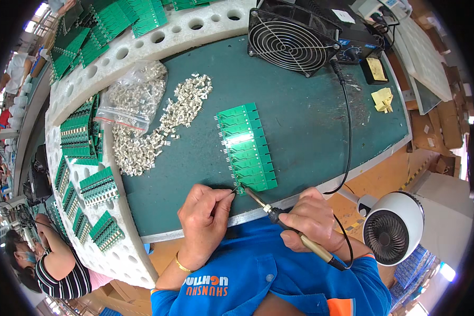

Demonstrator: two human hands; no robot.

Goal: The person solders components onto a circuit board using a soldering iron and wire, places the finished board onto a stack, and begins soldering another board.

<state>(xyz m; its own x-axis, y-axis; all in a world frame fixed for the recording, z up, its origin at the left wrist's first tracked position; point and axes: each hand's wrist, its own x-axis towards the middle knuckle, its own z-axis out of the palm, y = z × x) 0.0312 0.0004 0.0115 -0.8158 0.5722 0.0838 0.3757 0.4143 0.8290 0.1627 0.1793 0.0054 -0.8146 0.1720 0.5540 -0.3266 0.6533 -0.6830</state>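
Blue shirt (242, 258) fills six o'clock. At seven, my left hand (205, 213) pinches narrow, on what I cannot tell; at five, my right hand (313, 221) grips the soldering iron (275, 214), tip at the central green circuit board's (250, 150) seven-o'clock corner.

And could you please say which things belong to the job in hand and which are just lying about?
Likely part of the job:
- soldering iron, in the right hand
- green board panel, at its tip
- loose white connectors

Apparently just nearby:
- white fan
- cardboard boxes
- crumpled yellow piece
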